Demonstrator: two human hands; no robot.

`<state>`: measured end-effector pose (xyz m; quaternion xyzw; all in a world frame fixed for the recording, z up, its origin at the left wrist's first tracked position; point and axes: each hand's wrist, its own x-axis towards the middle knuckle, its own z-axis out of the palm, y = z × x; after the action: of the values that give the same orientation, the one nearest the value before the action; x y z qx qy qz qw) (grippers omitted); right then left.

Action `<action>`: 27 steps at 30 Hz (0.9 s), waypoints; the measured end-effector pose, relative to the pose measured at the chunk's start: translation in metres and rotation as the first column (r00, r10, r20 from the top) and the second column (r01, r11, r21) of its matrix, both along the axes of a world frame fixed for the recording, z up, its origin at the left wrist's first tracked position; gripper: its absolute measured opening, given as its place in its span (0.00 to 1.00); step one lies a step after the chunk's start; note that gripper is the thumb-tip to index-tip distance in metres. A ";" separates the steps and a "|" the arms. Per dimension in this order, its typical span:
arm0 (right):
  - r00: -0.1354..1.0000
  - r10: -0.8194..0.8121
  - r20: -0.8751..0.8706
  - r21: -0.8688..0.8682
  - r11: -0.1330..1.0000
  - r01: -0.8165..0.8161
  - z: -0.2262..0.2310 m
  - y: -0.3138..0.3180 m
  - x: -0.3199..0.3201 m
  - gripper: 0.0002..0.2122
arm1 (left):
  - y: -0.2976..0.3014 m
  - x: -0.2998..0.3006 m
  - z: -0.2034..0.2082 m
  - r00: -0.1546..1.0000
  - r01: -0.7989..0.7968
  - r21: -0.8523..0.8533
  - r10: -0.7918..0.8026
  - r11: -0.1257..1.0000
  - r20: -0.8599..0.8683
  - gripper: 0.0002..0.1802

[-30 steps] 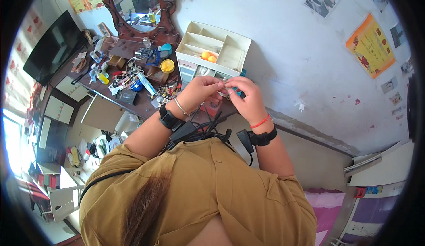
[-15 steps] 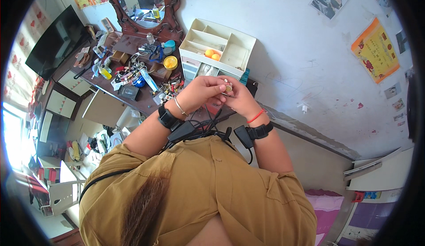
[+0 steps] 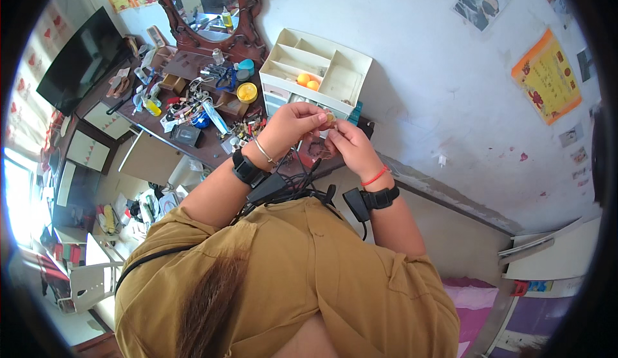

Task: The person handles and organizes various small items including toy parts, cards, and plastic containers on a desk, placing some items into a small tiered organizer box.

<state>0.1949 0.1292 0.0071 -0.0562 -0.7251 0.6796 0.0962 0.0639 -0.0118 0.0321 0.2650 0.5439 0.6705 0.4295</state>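
My left hand point(image 3: 296, 126) is closed in a pinch on a small round yellowish piece point(image 3: 331, 119), too small to name. Close beside it, my right hand point(image 3: 354, 147) has its thumb and fingers pressed together near the lower edge of that piece; what it grips, if anything, is too small to make out. Both hands are held up in front of a white organizer box point(image 3: 344, 80) with open compartments on top. Two orange balls point(image 3: 308, 82) lie in one compartment. Below the compartments, the organizer's drawers are partly hidden by my hands.
Small items crowd the dark dressing table point(image 3: 212, 155), among them a yellow round tub point(image 3: 247, 92) and a blue-white packet point(image 3: 215, 116). A mirror point(image 3: 203, 7) stands behind, a television point(image 3: 84, 62) at far left. Black cables point(image 3: 302, 181) hang between my wrists. A wall rises at right.
My right hand has turned and shifted slightly right and down, from cupping under the left fingers to a pinch beside them. The left hand keeps the round piece, moving slightly left.
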 end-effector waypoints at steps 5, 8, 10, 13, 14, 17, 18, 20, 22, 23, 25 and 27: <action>0.999 0.031 0.009 -0.063 0.998 -0.030 0.011 -0.005 0.001 0.09 | -0.001 -0.001 0.003 1.000 -0.002 0.005 0.002 1.000 -0.003 0.12; 1.000 0.007 -0.010 -0.078 0.997 -0.008 0.017 -0.011 0.001 0.10 | -0.003 0.000 0.009 0.999 0.011 0.001 -0.011 1.000 -0.037 0.11; 1.000 -0.005 -0.014 -0.045 0.999 0.004 0.023 -0.015 0.002 0.11 | -0.004 -0.001 0.010 0.998 0.022 -0.002 -0.022 1.000 -0.053 0.11; 0.999 -0.017 -0.044 -0.082 0.997 0.013 0.022 -0.015 0.001 0.13 | -0.005 0.000 0.014 0.996 0.040 0.022 -0.038 0.999 -0.075 0.12; 0.999 -0.017 -0.040 -0.084 0.996 0.013 0.022 -0.016 0.001 0.13 | -0.006 0.000 0.015 0.996 0.045 0.053 -0.040 0.998 -0.086 0.12; 0.996 0.005 -0.094 -0.097 0.995 -0.014 0.027 -0.018 0.001 0.14 | -0.007 0.001 0.019 0.992 0.077 0.076 -0.068 0.994 -0.108 0.11; 0.996 -0.009 -0.092 -0.097 0.995 0.000 0.030 -0.020 0.002 0.14 | -0.006 0.002 0.021 0.990 0.081 0.077 -0.072 0.994 -0.119 0.11; 0.996 -0.023 -0.088 -0.097 0.995 0.015 0.031 -0.021 0.002 0.14 | -0.007 0.006 0.030 0.988 0.108 0.098 -0.095 0.989 -0.125 0.11; 0.994 -0.035 -0.102 -0.165 0.986 0.018 0.030 -0.022 0.003 0.13 | -0.007 0.009 0.032 0.985 0.133 0.120 -0.117 0.984 -0.129 0.11; 0.994 -0.036 -0.099 -0.164 0.986 0.019 0.029 -0.022 0.003 0.13 | -0.006 0.009 0.030 0.984 0.138 0.143 -0.119 0.980 -0.135 0.11; 0.995 -0.033 -0.095 -0.186 0.982 0.015 0.029 -0.021 0.004 0.12 | -0.005 0.008 0.028 0.983 0.145 0.166 -0.122 0.975 -0.136 0.12; 0.997 -0.016 -0.075 -0.136 0.991 0.006 0.028 -0.017 0.007 0.11 | -0.006 0.007 0.030 0.969 0.054 0.100 -0.028 0.994 -0.247 0.11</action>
<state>0.2016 0.1121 0.0355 -0.0408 -0.6726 0.7285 0.1234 0.0714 -0.0173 0.0624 0.3793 0.5508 0.6513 0.3585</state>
